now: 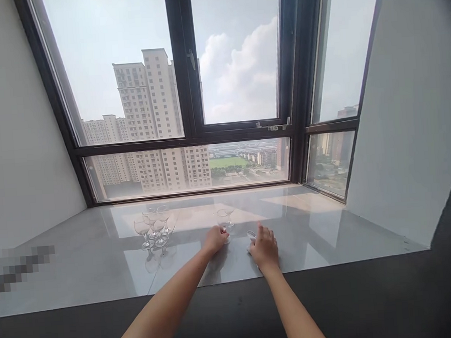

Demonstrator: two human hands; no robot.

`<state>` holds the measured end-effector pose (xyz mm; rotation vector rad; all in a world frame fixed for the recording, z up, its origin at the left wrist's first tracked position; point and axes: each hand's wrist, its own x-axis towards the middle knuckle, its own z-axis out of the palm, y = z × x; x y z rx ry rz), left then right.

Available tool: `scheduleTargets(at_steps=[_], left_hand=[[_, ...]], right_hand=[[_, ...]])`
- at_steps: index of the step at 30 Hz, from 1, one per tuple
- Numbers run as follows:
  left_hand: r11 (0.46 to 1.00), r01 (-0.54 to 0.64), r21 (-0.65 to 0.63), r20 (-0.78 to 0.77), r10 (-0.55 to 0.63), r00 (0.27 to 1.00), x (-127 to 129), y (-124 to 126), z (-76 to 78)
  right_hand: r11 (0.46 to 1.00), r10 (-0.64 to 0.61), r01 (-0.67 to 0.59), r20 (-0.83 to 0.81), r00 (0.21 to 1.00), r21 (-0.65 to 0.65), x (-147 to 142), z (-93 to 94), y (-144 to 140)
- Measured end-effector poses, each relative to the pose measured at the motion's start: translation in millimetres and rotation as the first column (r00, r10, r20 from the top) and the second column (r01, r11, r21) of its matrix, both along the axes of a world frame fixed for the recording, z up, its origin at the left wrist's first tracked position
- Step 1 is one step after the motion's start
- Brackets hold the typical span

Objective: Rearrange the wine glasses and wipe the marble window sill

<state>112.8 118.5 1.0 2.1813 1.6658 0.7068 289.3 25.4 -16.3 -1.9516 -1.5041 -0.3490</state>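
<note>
**Head view: stemmed glasses on a window ledge, two hands at work**

Item 1. Left hand (215, 239): closed about the foot or lower stem of a small clear stemmed glass (223, 220), which stands upright on the polished grey ledge (323, 234), near its front edge.

Item 2. Right hand (264, 247): laid flat, fingers loosely spread, over a small white object (251, 235), touching it; what it is cannot be told, nor whether the hand grips it.

Item 3. Second glass (229, 211): just behind the first.

Item 4. Cluster of four like glasses (154, 228): upright, close together, well apart to the left.

Item 5. Dark-framed window (192, 135): behind the ledge, tower blocks beyond.

Handling note, by judgement: the held glass is light, rigid, thin-walled and fragile, and smooth enough to slip on the glossy ledge. Best taken at the stem or the foot, not the rim; keep upright.
</note>
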Motion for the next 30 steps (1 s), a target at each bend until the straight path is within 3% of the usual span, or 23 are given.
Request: scheduleTargets(at_steps=[5, 12, 19, 30], left_hand=[[0.997, 0.015, 0.072, -0.001, -0.014, 1.0, 26.6, 27.9, -0.6], [0.996, 0.033, 0.087, 0.005, -0.034, 0.999, 39.5, 48.0, -7.8], [0.997, 0.023, 0.071, -0.063, -0.019, 0.998, 42.2, 49.0, -5.6], [0.992, 0.101, 0.08, -0.099, -0.093, 0.991, 38.7, 43.4, -3.7]], right_hand=[[1.0, 0.011, -0.011, -0.038, 0.999, -0.012, -0.8, 5.4, -2.1], [1.0, 0.014, -0.015, -0.053, 0.999, -0.022, -1.4, 5.3, -0.1], [1.0, 0.021, -0.022, -0.057, 0.998, -0.017, -1.2, 4.3, -0.7], [1.0, 0.016, -0.017, -0.042, 0.999, -0.023, -1.9, 5.2, -1.8]])
